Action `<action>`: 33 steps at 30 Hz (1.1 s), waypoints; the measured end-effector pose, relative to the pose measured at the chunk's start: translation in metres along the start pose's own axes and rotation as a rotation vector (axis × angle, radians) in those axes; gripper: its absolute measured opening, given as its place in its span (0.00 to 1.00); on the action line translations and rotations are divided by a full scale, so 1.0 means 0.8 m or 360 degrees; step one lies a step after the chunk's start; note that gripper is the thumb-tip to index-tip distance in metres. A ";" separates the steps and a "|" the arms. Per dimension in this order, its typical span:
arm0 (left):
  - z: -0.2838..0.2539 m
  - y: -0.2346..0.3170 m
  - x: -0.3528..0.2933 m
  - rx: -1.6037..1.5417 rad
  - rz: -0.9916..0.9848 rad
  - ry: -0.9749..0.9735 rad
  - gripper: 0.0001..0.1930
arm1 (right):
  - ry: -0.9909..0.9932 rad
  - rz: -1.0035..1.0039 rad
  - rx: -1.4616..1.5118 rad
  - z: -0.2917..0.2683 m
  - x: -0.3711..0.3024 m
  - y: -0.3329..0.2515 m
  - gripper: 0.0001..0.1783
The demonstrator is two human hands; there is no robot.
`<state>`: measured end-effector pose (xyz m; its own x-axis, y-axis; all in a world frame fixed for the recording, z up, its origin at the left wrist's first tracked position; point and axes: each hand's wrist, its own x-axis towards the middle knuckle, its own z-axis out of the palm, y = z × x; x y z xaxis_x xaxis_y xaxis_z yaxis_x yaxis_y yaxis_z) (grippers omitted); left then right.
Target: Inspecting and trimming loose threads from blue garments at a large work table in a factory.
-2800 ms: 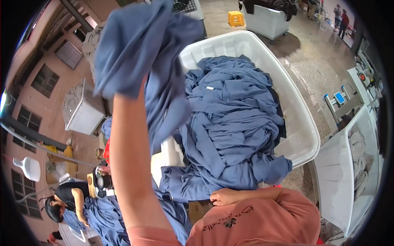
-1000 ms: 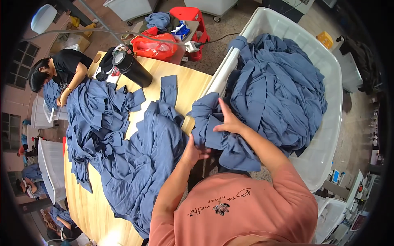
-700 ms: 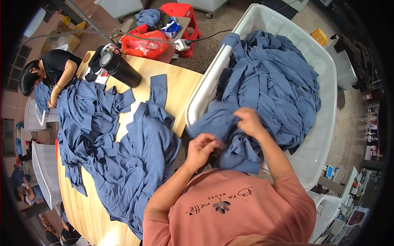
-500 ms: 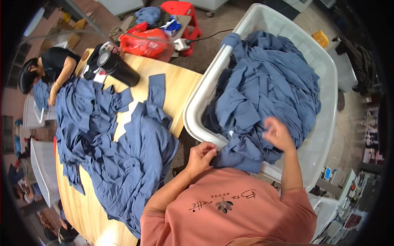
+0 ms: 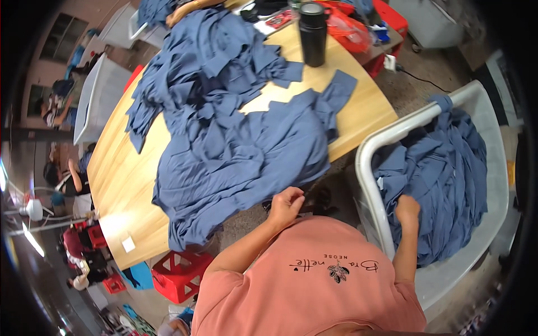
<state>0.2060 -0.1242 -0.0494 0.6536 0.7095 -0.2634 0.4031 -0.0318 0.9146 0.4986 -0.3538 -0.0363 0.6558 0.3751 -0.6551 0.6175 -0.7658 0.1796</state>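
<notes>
My left hand (image 5: 287,206) is raised in front of my shirt, close to the near edge of the cloth on the table. Its fingers are curled and pressed together; whatever they may hold does not show. Over the left rim of a white plastic bin (image 5: 367,168), my right hand (image 5: 407,211) rests against a heap of blue garments (image 5: 443,179). That hand is closed, and its fingertips are hidden at the cloth. More blue garments (image 5: 224,145) lie spread and crumpled across the wooden table (image 5: 364,120), some hanging over its near edge.
A black tumbler (image 5: 312,39) stands on the table's far side, with a red plastic bag (image 5: 344,28) behind it. Another person's arm (image 5: 193,8) reaches over the far cloth. Below the table's near left is a red stool (image 5: 179,274). A cable (image 5: 423,78) crosses the floor.
My view has turned left, so the table sits more centrally and the bin farther right. My right hand has come down from above the heap to the garments near the bin's left rim.
</notes>
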 end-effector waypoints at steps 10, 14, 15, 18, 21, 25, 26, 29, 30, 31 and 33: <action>-0.222 -0.038 -0.018 0.0941 0.0602 0.0945 0.10 | 0.0791 -0.1407 0.1205 -0.079 -0.049 -0.323 0.16; -0.283 -0.056 -0.027 0.0851 0.0337 0.0676 0.11 | 0.0129 -0.0957 0.1564 -0.049 -0.012 -0.459 0.17; -0.294 -0.060 -0.030 0.0841 0.0336 0.0637 0.12 | 0.0150 -0.0907 0.1514 -0.044 -0.005 -0.483 0.17; -0.318 -0.073 -0.034 0.0665 0.0092 0.0505 0.16 | 0.0597 -0.0949 0.1290 -0.039 -0.008 -0.530 0.11; -0.331 -0.081 -0.020 0.0463 0.0135 0.0573 0.17 | 0.1148 -0.1822 0.1531 -0.032 -0.051 -0.545 0.08; -0.330 -0.088 0.031 0.0411 0.0106 0.0676 0.19 | 0.0347 -0.2323 0.1652 -0.039 -0.106 -0.534 0.11; -0.326 -0.090 0.044 0.0491 0.0101 0.0718 0.20 | 0.0147 -0.2302 0.1621 -0.043 -0.112 -0.527 0.11; -0.304 -0.092 0.076 0.0790 0.0085 0.0857 0.23 | -0.0144 -0.2369 0.1781 -0.055 -0.110 -0.512 0.11; -0.298 -0.091 0.083 0.0804 0.0048 0.0858 0.23 | -0.0239 -0.2412 0.1881 -0.057 -0.106 -0.507 0.10; -0.292 -0.090 0.089 0.0699 -0.0167 0.0751 0.24 | -0.0261 -0.2394 0.1869 -0.058 -0.101 -0.503 0.10; -0.283 -0.084 0.101 0.0472 -0.0336 0.0764 0.17 | -0.0196 -0.2099 0.1757 -0.059 -0.090 -0.493 0.08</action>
<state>0.0868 0.0949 -0.0627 0.2053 0.9582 -0.1991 0.6993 -0.0013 0.7148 0.2287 -0.0539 -0.0251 -0.0750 0.9972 0.0077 0.0682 0.0129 -0.9976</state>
